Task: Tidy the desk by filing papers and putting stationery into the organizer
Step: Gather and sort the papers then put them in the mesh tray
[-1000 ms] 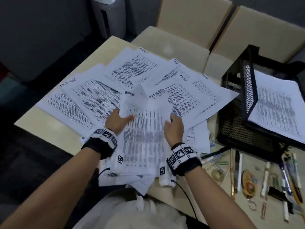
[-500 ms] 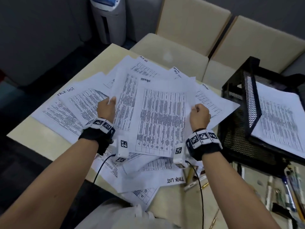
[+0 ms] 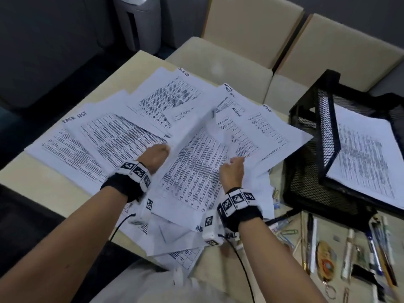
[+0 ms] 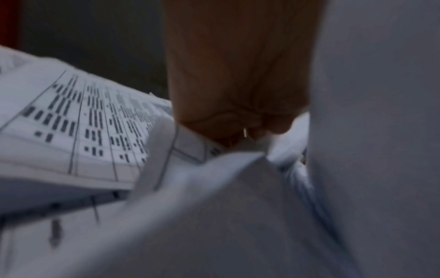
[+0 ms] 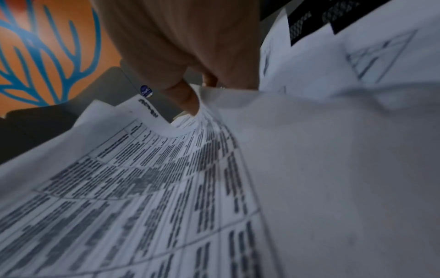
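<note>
Printed sheets (image 3: 122, 136) lie fanned over the beige desk (image 3: 54, 193). Between my hands a bundle of papers (image 3: 196, 169) is lifted and bowed, its far edge raised in a ridge. My left hand (image 3: 156, 157) grips the bundle's left edge; the left wrist view shows the curled left hand (image 4: 238, 97) clamped on crumpled sheets (image 4: 95, 127). My right hand (image 3: 232, 171) pinches the right edge, thumb (image 5: 188, 101) pressed on the top sheet (image 5: 142, 188). The black mesh organizer (image 3: 317, 149) stands at right with a sheet (image 3: 363, 154) in its upper tray.
Pens (image 3: 310, 237), paper clips (image 3: 288, 232), a key ring tag (image 3: 325, 256) and several markers lie on the desk's near right, below the organizer. Two beige chairs (image 3: 218, 62) stand behind the desk. More loose sheets (image 3: 183, 256) overhang the near edge.
Both hands have drawn closer together, and the bundle, held flat half a second ago, now bows upward between them and sits lower over the spread sheets.
</note>
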Available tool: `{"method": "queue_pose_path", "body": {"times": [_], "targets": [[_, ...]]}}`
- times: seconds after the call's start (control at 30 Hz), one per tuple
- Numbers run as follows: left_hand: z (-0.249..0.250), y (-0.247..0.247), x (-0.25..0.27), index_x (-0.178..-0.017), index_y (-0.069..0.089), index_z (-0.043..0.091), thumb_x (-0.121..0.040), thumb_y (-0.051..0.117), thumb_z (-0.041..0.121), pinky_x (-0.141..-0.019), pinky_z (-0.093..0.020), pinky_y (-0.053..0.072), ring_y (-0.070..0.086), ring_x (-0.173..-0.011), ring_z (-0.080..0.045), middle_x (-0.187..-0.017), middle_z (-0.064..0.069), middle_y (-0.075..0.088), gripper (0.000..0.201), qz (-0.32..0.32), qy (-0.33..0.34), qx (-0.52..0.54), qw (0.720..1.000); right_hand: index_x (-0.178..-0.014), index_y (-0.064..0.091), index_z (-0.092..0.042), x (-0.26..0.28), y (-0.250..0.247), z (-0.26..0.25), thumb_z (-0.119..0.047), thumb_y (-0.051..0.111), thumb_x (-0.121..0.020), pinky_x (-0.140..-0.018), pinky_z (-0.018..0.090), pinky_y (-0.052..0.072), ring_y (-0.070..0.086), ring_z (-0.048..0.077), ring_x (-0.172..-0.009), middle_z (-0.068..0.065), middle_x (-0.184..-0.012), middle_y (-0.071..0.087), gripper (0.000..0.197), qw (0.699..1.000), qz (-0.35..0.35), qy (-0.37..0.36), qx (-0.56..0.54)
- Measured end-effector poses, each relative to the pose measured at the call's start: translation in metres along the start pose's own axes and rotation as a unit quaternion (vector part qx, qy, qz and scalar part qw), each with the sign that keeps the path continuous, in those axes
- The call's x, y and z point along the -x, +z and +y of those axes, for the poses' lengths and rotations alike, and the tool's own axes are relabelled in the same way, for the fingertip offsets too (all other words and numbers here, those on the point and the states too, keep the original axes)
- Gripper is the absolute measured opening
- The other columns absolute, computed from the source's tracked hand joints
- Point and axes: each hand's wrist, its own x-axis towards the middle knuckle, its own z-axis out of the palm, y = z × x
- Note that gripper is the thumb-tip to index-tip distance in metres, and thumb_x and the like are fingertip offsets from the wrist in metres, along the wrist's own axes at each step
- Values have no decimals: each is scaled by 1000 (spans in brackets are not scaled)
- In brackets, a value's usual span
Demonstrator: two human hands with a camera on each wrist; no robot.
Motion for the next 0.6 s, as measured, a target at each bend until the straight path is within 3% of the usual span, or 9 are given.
{"method": "queue_pose_path", "body": {"times": [0.13,0.23,0.3,0.37,0.4,0.43,0.5,0.57,0.6], "targets": [[13,-6,12,-67,47,7,-93,12,59,-58,-23,39,41,-52,-15,-59,-8,43,68,-63,-7,29,998,-135,30,-6,3,-8,0,-1,41,-91,-90,29,38,47,30,-120,14,-137,43,46,997,-73,2,-23],[31,-22,20,-62,51,12,-78,1,76,-57,-22,35,41,-48,-15,-65,-7,54,83,31,96,20,995,-140,32,-7,-7,-28,1,-5,41,-93,-101,31,36,42,29,-129,13,-143,41,48,997,-17,14,-68],[48,-34,14,-81,71,8,-86,14,70,-58,-21,38,49,-53,-18,-89,-12,67,85,101,136,76,983,-138,38,-5,-17,-44,3,-4,41,-93,-102,29,36,44,30,-128,15,-142,44,45,995,45,19,-88],[67,-43,6,-101,71,3,-95,32,51,-76,-27,47,54,-64,-17,-105,-15,69,63,146,143,142,969,-134,44,-4,-26,-57,4,-3,41,-92,-101,30,36,44,31,-127,17,-139,47,42,991,102,28,-87],[73,-45,-3,-102,71,1,-96,38,46,-82,-34,48,53,-62,-13,-102,-14,72,55,156,133,161,965,-134,42,-5,-30,-61,4,-5,41,-91,-104,35,35,38,32,-130,17,-141,42,44,989,117,42,-79],[75,-42,-13,-99,71,0,-94,43,45,-81,-37,50,53,-57,-10,-92,-12,74,53,146,119,173,967,-136,39,-4,-32,-64,4,-6,42,-90,-106,39,33,31,33,-133,17,-145,35,46,988,125,64,-59],[76,-34,-35,-80,69,1,-93,43,48,-75,-30,50,52,-56,-14,-80,-9,70,55,91,86,102,987,-137,36,-2,-36,-66,4,-8,43,-90,-106,42,30,25,35,-134,18,-147,28,48,986,129,101,-27],[70,-25,-63,-64,59,1,-90,40,57,-67,-24,44,51,-58,-18,-78,-17,63,64,49,47,-38,997,-136,35,1,-38,-64,6,-5,41,-89,-107,41,30,28,36,-134,18,-147,31,48,988,114,101,-33],[68,-21,-76,-69,58,-5,-85,43,63,-67,-27,47,58,-65,-23,-80,-23,61,71,55,30,-72,995,-137,34,2,-41,-62,6,-3,40,-89,-108,41,30,30,35,-134,18,-146,34,48,989,114,87,-36]]}}
